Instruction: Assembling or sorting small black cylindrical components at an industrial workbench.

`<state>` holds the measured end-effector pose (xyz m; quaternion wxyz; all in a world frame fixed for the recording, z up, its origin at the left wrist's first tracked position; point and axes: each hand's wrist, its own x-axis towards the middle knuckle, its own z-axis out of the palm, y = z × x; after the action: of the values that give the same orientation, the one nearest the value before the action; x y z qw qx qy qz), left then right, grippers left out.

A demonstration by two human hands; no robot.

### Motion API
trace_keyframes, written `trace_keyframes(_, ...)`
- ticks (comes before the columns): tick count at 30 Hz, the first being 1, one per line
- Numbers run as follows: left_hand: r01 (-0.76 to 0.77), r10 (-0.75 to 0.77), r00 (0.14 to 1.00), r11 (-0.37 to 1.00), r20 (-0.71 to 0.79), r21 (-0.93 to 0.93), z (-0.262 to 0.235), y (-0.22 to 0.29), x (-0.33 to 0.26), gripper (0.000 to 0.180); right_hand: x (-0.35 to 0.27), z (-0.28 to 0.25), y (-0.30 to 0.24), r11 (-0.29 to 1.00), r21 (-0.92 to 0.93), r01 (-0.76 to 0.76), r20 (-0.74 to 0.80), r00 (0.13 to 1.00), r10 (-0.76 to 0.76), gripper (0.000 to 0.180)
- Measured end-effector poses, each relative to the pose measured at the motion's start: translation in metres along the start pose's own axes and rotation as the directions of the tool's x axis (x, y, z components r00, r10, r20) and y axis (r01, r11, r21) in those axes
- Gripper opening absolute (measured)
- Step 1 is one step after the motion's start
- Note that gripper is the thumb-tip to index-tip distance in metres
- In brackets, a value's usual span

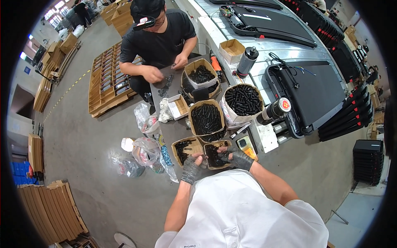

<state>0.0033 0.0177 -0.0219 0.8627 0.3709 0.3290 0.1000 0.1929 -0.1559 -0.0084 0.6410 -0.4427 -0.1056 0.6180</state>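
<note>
My left hand (192,168), in a dark fingerless glove, is at the near edge of an open cardboard box of black screws (181,149). Its thumb and fingers are pressed together; what lies between them is too small to make out. My right hand (240,158), gloved the same way, reaches from the right over a neighbouring box of small black parts (213,155). Its fingers are stretched and slightly apart over the parts, their tips hard to tell from the dark contents. Behind stands a taller box heaped with black screws (206,118).
A sack of black cylindrical pieces (243,100), a yellow device (246,146) and a small white box (178,106) are close by. Opposite, a co-worker (159,45) handles small parts on the table. Plastic bags (147,151) sit left; a roller conveyor (264,53) carries black panels right.
</note>
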Motion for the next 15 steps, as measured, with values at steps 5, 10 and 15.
trace_keyframes(5,-0.017,0.019,1.0,0.995,-0.022,0.101,-0.005,-0.001,-0.006,0.03,0.015,-0.007,0.019,0.405,-0.914,-0.027,-0.086,0.988,-0.127,0.057)
trace_keyframes(10,-0.011,0.015,0.999,0.996,-0.051,0.083,-0.011,-0.003,-0.016,0.03,0.031,0.0,0.019,-0.084,-0.996,0.027,0.037,0.991,-0.126,0.035)
trace_keyframes(15,-0.003,0.007,0.998,0.998,-0.062,0.062,-0.012,-0.003,-0.022,0.028,0.046,0.01,0.028,-0.238,-0.97,0.043,0.028,0.997,0.069,0.027)
